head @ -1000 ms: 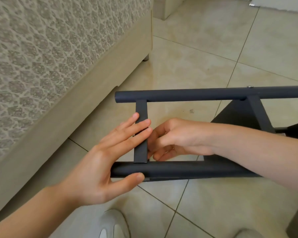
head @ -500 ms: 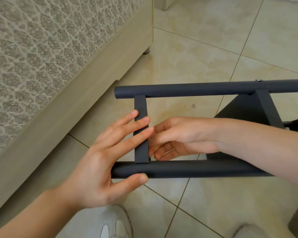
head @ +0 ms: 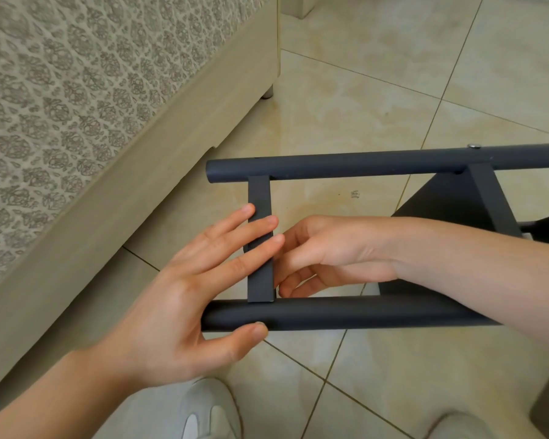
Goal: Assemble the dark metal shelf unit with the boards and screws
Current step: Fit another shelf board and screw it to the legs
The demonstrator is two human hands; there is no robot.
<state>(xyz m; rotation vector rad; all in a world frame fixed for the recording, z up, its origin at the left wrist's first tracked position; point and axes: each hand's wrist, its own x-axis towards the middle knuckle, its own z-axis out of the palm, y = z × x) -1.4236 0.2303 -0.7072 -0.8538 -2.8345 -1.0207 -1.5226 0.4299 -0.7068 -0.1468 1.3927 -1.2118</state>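
Barely anything has moved in the past second: both our hands keep their places at the short crossbar (head: 260, 194), and the dark metal shelf frame (head: 298, 166) sits only a touch higher in view. We have the frame lying on its side over the tiled floor (head: 377, 90), beside the patterned bed (head: 76, 90), its two round tubes running left to right. Our left hand (head: 184, 299) lies flat, its fingers (head: 235, 234) straight across the crossbar and the thumb against the near tube (head: 330, 313). Our right hand (head: 333, 255) reaches in from the right, fingers curled close behind the same crossbar. Their tips are hidden, so we cannot tell whether they grip it or hold anything. A silver screw head (head: 473, 146) shows on the far tube (head: 393, 161) above a second crossbar (head: 492, 198), with a dark board (head: 441, 204) below. A pale shoe (head: 206, 410) edges the bottom of view.
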